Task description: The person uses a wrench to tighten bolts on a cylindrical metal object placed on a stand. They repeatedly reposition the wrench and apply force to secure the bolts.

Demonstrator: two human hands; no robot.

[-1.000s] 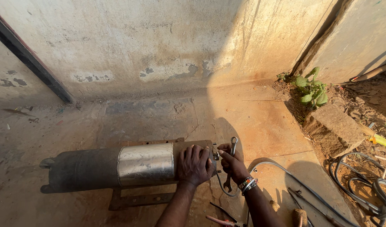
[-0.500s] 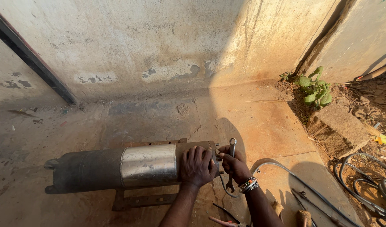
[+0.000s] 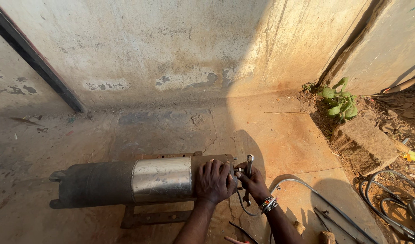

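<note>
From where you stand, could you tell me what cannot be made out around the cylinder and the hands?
- Head view: end face of the cylinder, hidden by the left hand.
- Fitting under the spanner: too small, covered by the right hand.
- Tools at the bottom edge: cut off.

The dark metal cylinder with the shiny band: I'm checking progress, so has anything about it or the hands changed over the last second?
Nothing visibly changed. The left hand rests flat on the end of the dark metal cylinder with the shiny band, and the right hand holds the silver ring spanner at that end, as before. The cylinder lies on its rusty metal stand; only the camera view drifted slightly.
</note>
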